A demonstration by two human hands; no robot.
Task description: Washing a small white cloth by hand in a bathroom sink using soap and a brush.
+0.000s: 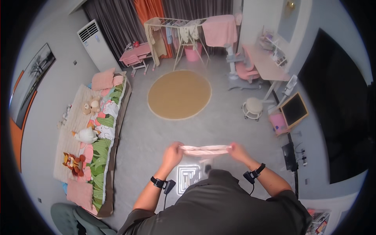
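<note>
A pale pink cloth is stretched out sideways in front of my body, held up above the grey floor. My left hand grips one end of it, and my right hand pinches the other end. Between the hands it hangs as a narrow folded band, with a short piece drooping below the middle. What kind of garment or cloth it is, I cannot tell. Black straps with small devices and cables sit on both wrists.
Left stands a sofa with plush toys and pillows. A round tan rug lies ahead, before a drying rack with laundry. On the right are a pink desk, a round stool and a small blackboard.
</note>
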